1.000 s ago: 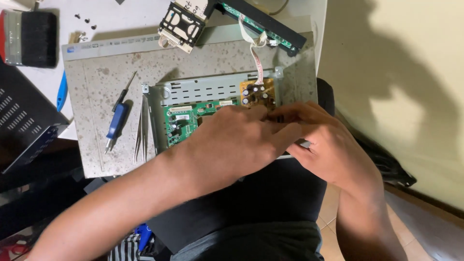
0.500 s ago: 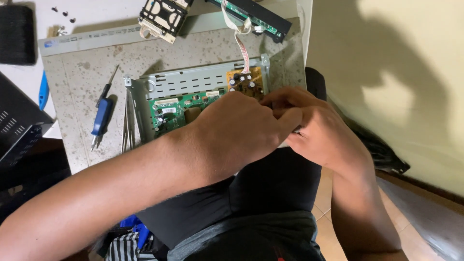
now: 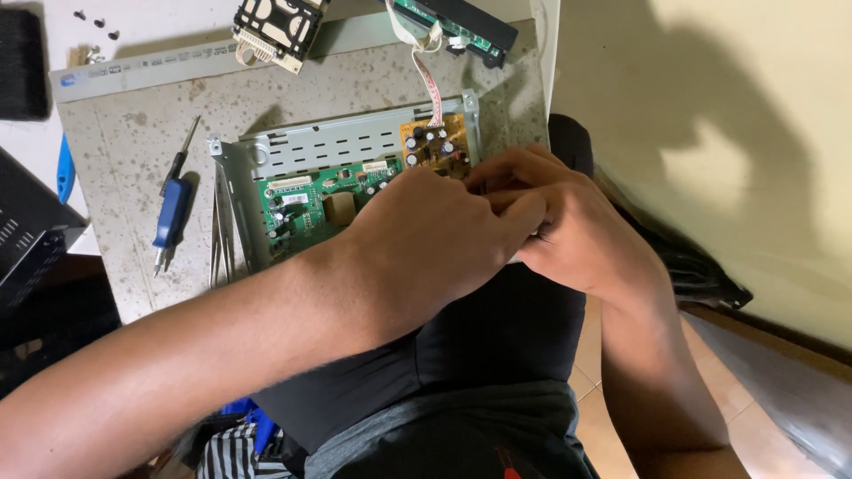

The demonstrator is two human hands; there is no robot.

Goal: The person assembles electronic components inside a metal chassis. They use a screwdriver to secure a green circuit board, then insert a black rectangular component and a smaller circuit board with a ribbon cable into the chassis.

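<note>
A grey metal chassis point(image 3: 337, 142) lies on a speckled grey panel point(image 3: 124, 115). Inside it sit a green circuit board point(image 3: 306, 204) and a small yellow board point(image 3: 435, 146). My left hand point(image 3: 435, 239) lies over the chassis's near right part, fingers curled toward my right hand point(image 3: 577, 231). The right hand's fingers meet them at the chassis's right edge. What the fingers pinch is hidden between the hands. A flat ribbon cable point(image 3: 430, 84) runs from the yellow board up to a long green board point(image 3: 453, 22).
A blue screwdriver point(image 3: 171, 213) and metal tweezers point(image 3: 222, 244) lie left of the chassis. A metal bracket point(image 3: 275, 27) stands at the top, with loose screws point(image 3: 93, 27) at the top left. A black case point(image 3: 27, 231) sits at the left edge. My lap is below the panel.
The view has shifted a little, so the chassis sits further left in the picture. Both hands stay pressed together over the same corner of the chassis, with small finger movements.
</note>
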